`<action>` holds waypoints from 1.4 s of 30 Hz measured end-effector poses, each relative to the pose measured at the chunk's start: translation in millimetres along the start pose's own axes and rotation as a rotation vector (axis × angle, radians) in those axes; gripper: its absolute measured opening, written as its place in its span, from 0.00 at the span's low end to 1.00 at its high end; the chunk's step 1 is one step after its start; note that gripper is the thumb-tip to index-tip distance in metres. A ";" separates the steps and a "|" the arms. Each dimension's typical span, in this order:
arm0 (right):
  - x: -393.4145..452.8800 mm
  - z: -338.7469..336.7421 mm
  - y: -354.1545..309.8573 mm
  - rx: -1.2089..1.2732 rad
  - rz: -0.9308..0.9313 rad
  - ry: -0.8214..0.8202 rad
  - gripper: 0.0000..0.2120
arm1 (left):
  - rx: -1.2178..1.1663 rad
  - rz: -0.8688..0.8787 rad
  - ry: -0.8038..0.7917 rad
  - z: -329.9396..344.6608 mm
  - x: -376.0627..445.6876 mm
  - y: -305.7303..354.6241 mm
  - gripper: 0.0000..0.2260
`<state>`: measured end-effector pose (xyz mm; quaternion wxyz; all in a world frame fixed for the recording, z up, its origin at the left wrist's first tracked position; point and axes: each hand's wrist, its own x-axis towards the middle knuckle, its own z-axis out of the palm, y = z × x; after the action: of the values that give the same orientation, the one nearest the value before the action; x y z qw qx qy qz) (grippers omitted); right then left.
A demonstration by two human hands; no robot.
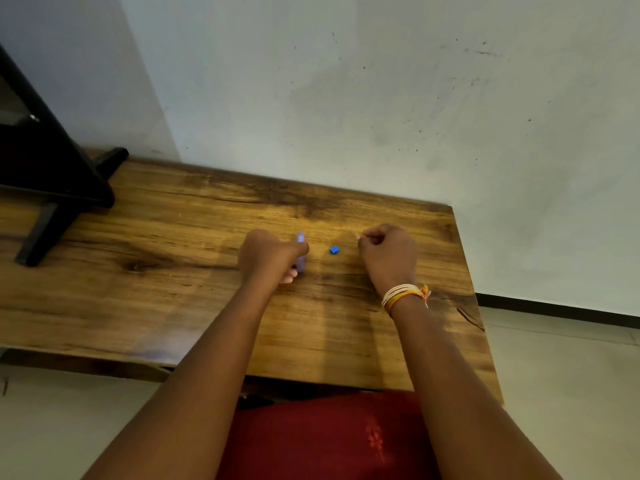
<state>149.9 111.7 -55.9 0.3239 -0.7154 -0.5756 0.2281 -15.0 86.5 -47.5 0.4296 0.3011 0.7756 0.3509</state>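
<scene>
On the wooden table [173,289] my left hand [268,256] is curled round a slim, pale purple object [300,238] that stands roughly upright and is blurred. A small blue square piece [334,250] lies flat on the table between my hands, touched by neither. My right hand [388,258] is closed, its thumb and forefinger pinched together near a thin pale sliver [357,236]; whether it holds this I cannot make out. Threads are tied around my right wrist [403,296].
A black stand or chair base [52,188] occupies the table's far left. A grey, marked wall [381,98] rises just behind the table. The table's right edge [481,306] drops to a pale floor. Red cloth [329,438] shows at the near edge.
</scene>
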 end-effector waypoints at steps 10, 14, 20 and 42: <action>-11.8 28.1 -16.3 -0.067 -0.023 -0.129 0.06 | -0.479 -0.289 -0.373 -21.0 2.5 -5.0 0.07; -13.7 29.5 -18.9 -0.065 0.003 -0.106 0.04 | -0.553 -0.297 -0.396 -25.5 5.2 -8.7 0.04; -12.6 25.7 -32.2 0.477 0.212 -0.223 0.04 | -0.528 -0.209 -0.466 -27.4 5.5 -8.0 0.05; -15.9 10.8 -38.7 0.842 0.224 -0.324 0.05 | -0.314 0.067 -0.412 -17.6 2.4 -6.2 0.06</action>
<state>112.5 103.4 -36.0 0.4655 -0.5345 -0.3952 0.5843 -32.6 79.9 -46.7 0.6083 0.3214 0.5973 0.4122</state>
